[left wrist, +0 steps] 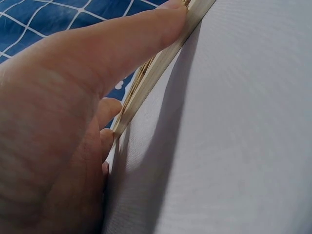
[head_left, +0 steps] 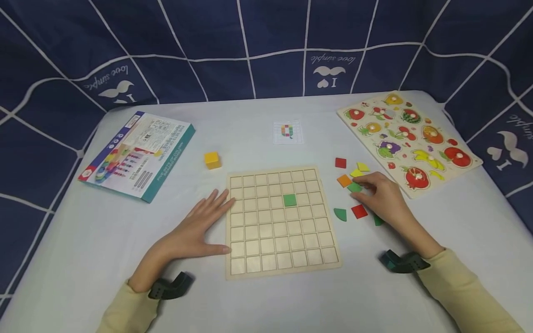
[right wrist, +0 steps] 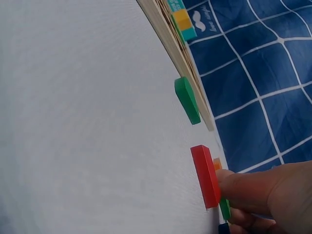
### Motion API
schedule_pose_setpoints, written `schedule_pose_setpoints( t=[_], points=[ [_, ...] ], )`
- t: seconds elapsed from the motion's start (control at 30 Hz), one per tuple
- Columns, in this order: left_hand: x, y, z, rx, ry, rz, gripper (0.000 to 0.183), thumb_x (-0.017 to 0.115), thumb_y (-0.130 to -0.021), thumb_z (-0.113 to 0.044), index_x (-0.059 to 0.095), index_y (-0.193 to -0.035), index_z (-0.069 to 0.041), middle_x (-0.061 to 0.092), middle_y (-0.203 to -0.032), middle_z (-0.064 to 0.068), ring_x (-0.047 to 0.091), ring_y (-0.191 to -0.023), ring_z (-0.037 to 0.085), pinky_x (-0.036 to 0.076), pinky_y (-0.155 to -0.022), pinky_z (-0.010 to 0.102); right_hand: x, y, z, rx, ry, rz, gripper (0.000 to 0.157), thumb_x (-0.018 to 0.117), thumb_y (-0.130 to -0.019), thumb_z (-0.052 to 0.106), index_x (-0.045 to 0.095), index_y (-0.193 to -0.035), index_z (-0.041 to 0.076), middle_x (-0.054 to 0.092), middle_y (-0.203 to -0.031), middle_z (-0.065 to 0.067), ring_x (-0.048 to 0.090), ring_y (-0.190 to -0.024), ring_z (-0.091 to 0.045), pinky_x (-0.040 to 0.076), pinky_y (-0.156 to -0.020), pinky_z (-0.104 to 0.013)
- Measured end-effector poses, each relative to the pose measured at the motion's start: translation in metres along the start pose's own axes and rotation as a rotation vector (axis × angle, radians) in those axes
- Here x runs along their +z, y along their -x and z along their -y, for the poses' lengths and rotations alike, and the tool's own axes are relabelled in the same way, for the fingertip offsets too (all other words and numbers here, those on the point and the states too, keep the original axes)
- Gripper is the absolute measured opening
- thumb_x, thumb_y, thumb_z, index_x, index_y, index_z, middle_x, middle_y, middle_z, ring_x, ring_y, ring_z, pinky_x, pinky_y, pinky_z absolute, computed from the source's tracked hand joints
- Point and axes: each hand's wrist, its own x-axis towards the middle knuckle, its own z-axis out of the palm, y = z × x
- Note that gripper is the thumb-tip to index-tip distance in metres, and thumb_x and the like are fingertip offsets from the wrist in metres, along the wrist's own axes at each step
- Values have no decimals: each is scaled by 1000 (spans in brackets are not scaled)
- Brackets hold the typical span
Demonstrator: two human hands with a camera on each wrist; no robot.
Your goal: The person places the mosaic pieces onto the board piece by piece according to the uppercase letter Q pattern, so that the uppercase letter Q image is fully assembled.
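A pale wooden grid board (head_left: pixel 265 231) lies on the table, with one green square (head_left: pixel 289 200) in a cell right of centre. My left hand (head_left: pixel 193 229) rests spread at the board's left edge, its thumb and fingertips touching the rim. To the right of the board, my right hand (head_left: pixel 385 199) pinches a green piece (head_left: pixel 354 187) between thumb and forefinger. Around it lie an orange square (head_left: pixel 344 181), two yellow pieces (head_left: pixel 362 166), a red square (head_left: pixel 340 163), another red square (right wrist: pixel 205 176) and a green quarter-round piece (right wrist: pixel 187 100). One more green piece (head_left: pixel 378 220) is partly hidden under the right hand.
A small pattern card (head_left: pixel 288 132) lies beyond the board. At the left are a yellow cube (head_left: pixel 212 160) and a flat toy box (head_left: pixel 137 155). A fruit peg puzzle (head_left: pixel 410 141) lies at the far right. Dark blue checked cloth surrounds the white tabletop.
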Motion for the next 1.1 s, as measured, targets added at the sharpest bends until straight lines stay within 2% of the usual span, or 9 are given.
schedule_pose_setpoints(
  t=[0.23,0.47,0.7,0.9,1.1],
  points=[
    [0,0,0,-6,-4,6,106,74,-70,-55,18,-151,-18,3,-156,3,-7,-140,23,-2,-110,45,1,0,2,-3,16,-1,30,75,-77,2,67,-105,-4,60,-95,-17,51,-82,-27,45,-68,-41],
    [0,0,0,-5,-5,7,105,74,-70,-55,18,-151,-17,3,-156,3,-7,-140,22,-2,-110,45,-1,1,3,-12,5,-3,28,73,-78,2,67,-105,-3,60,-97,-16,53,-83,-27,46,-69,-41],
    [-1,0,-1,-10,-8,14,105,74,-70,-56,18,-151,-17,2,-156,2,-7,-140,22,-3,-110,45,-9,0,15,-47,-23,-22,28,73,-78,2,68,-105,1,59,-91,-9,48,-77,-23,41,-61,-30],
    [-1,-1,-2,-4,-6,15,105,73,-71,-55,18,-151,-17,3,-156,3,-7,-140,22,-3,-110,44,-1,-6,44,-168,-140,38,27,73,-78,0,69,-104,6,60,-92,-1,50,-81,-20,42,-67,-31],
    [-1,0,-2,-10,-11,21,105,74,-71,-55,18,-151,-17,2,-156,2,-7,-140,22,-3,-110,43,23,-11,72,-314,-256,120,31,76,-75,-1,70,-104,8,60,-90,2,52,-78,-19,45,-65,-32]
  ],
)
